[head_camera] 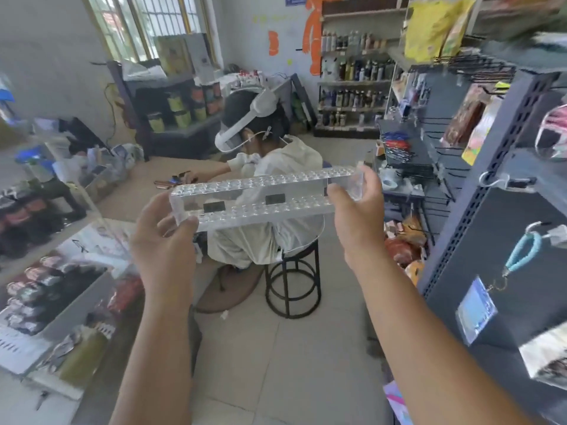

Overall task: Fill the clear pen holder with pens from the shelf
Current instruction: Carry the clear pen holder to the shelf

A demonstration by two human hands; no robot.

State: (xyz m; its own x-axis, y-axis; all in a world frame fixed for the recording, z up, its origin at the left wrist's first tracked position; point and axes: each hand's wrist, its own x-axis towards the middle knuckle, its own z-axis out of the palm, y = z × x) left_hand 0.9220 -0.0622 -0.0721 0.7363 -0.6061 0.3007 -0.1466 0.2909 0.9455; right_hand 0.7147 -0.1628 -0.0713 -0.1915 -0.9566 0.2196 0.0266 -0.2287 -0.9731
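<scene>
The long clear acrylic pen holder (260, 184) is a rectangular bar built in two stepped tiers. Each tier's top face is covered in rows of small round holes. Two small dark rectangular labels sit on its front wall, one towards the left and one near the middle. The holder is up in the air, lengthwise from left to right, with its right end a little higher than its left. The left hand (162, 240) grips the left end, thumb on the lower tier's front edge and fingers behind. The right hand (357, 210) grips the right end, thumb in front and fingers wrapped round the back.
</scene>
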